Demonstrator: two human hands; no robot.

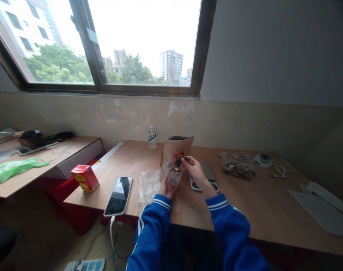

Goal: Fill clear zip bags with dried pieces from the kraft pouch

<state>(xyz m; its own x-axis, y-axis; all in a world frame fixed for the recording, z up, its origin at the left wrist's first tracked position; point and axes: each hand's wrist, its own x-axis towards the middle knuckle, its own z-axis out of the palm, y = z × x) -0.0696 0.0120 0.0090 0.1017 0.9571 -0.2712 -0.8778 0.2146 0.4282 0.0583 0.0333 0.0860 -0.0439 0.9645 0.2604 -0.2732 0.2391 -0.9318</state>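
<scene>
In the head view, the left hand [168, 188] has its grip closed around a clear bag [175, 177] over the worktop [191, 214], before a brown pouch [177, 145]; the right hand [196, 172] pinches what seems a dark piece [185, 159].

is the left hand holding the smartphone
No, the left hand holds a clear plastic bag, and the smartphone lies on the table.
</scene>
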